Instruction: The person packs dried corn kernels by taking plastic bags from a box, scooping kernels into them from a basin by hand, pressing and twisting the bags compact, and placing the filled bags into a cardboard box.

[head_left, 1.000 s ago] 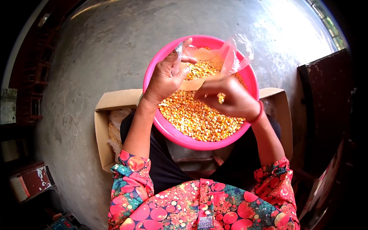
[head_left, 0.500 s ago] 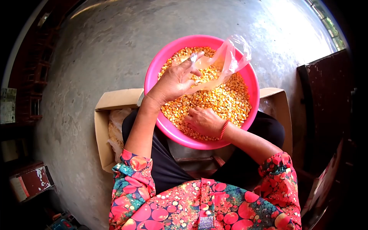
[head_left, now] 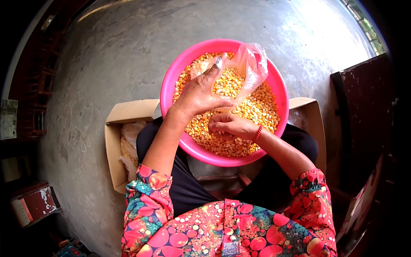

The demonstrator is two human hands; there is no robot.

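A pink plastic basin (head_left: 283, 92) of yellow corn kernels (head_left: 229, 147) seems propped on the person's knees (head_left: 306, 143), presumably for easy reach. Above its middle, the left hand's (head_left: 201, 92) fingers stand apart at a clear plastic bag (head_left: 253, 70), apparently keeping it spread. Over the basin's near half, the right hand's (head_left: 233, 126) fingers curl together; whether around kernels, I can't tell. I can read no writing.

A grey concrete floor (head_left: 81, 128) surrounds the cardboard box (head_left: 130, 110). Dark wooden furniture (head_left: 41, 92) stands left of the box, a dark reddish panel (head_left: 364, 94) to its right, chipped cabinet-like furniture (head_left: 43, 204) to its lower left.
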